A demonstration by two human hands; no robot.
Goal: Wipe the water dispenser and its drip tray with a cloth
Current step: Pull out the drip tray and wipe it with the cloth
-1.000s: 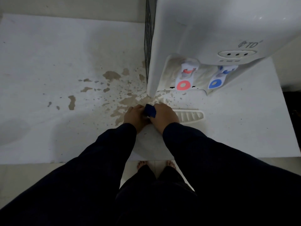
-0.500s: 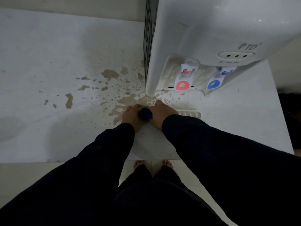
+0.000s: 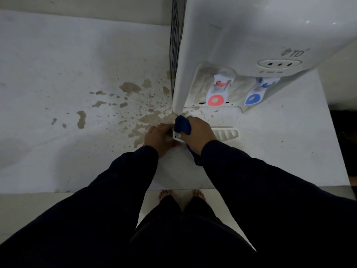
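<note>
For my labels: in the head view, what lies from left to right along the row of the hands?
Brown stains → left hand → blue cloth → right hand → slotted end of the drip tray.

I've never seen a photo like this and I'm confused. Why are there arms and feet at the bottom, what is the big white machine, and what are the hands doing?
The camera sits on a person's head, looking down, so you see their own dark sleeves and bare feet. The big white box is a water dispenser with a red tap and a blue tap. It stands on a white surface spotted with brown stains. In front lies the white drip tray. The right hand grips a blue cloth against the tray, by the dispenser's corner. The left hand holds the tray's end.
</note>
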